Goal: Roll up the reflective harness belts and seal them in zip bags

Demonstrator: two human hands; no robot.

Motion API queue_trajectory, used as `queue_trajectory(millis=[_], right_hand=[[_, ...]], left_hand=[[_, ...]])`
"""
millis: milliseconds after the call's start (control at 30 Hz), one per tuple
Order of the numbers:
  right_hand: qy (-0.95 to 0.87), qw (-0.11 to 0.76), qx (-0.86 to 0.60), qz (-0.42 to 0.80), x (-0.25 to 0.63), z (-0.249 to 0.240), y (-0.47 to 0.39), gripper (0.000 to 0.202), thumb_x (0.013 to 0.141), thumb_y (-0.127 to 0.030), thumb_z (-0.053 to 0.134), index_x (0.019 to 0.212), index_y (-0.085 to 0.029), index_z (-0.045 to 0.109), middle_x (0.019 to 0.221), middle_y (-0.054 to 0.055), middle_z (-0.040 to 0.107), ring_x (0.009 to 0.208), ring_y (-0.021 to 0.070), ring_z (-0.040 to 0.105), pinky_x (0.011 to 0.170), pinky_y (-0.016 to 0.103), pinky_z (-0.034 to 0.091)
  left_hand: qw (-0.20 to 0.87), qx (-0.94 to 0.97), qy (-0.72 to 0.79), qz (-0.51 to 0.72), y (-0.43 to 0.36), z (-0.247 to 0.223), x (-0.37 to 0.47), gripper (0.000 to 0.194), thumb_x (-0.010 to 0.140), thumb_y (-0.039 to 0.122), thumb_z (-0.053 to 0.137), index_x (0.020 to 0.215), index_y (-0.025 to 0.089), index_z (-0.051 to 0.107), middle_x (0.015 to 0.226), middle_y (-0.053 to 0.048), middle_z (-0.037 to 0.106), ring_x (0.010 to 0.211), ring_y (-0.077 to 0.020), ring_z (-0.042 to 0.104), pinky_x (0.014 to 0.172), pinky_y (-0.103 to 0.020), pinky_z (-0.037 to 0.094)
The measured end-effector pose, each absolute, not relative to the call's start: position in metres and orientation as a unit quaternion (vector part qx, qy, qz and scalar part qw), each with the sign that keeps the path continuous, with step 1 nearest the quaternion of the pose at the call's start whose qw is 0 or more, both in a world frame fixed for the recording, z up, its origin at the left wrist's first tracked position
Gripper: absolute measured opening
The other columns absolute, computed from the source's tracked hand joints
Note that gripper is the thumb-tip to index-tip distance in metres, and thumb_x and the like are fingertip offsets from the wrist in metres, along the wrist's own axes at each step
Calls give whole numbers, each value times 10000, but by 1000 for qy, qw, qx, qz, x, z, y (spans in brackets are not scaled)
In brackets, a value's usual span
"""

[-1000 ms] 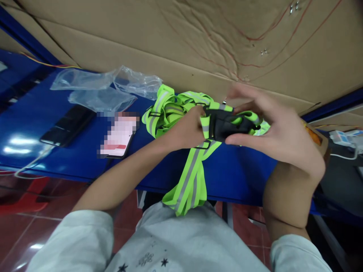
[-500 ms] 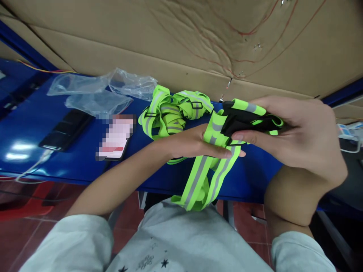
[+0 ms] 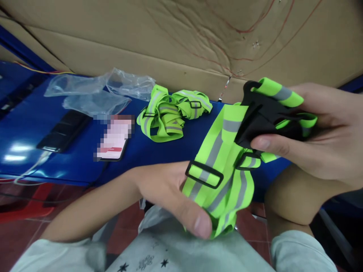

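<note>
From where I'm standing, the far left of the desk (image 3: 195, 139) is just parked stuff: a black device (image 3: 64, 132) with a white cable (image 3: 31, 169) plugged in, some crumpled clear plastic bags (image 3: 96, 102) behind it, then a phone (image 3: 115, 139) with its screen lit. Right of that there's a pile of neon straps (image 3: 170, 109), green with a grey stripe and bunched up pretty loosely. Can't tell if that lot is sorted or waiting its turn.

Then the actual work, held up off the desk near the front edge. Left hand (image 3: 167, 196) has the lower loops of the held strap (image 3: 215, 147), thumb in front and fingers hidden behind, just below a black slider (image 3: 207, 168). Right hand (image 3: 331, 132) is pinching the black buckle (image 3: 255, 121) along with some folded strap, thumb across the front. I'd call it partway: the buckle end looks gathered, but the lengths between the hands are hanging slack, so that's probably what's left to tidy. Couldn't say whether the buckle is clipped.

Writing? Not much. No brand I can make out on the black device, the phone screen's blurred into blocks, and I see no lettering on the straps or buckle. The shirt (image 3: 130, 257) only shows dark star shapes.
</note>
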State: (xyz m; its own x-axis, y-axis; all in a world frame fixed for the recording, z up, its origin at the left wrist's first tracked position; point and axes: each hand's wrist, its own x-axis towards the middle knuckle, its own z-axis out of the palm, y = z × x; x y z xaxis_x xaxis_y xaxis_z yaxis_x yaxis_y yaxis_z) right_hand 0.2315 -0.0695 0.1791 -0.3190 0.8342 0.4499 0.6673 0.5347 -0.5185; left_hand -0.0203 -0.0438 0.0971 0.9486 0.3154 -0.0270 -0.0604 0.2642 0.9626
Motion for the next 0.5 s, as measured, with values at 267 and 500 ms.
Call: queue_trajectory(millis=[267,500], right_hand=[[-840,316,-426,113,232,139,-22,293,923,-413,790,1184,-281,767,1139,17,806,972,252,757,840,375,620],[-876,263,-404,17,214,92,4,285,1035,-275,617,1289,-307,740,1259,42,787,1200,291,697,995,439,565]], left_hand=[[890,400,149,162,-19,39,22,476,799,427,894,1206,216,765,1311,-160,760,1167,-340,762,1008,-496,625],[877,365,186,251,-10,20,27,457,730,427,946,1088,197,777,1171,-122,804,1130,-336,771,1012,-480,623]])
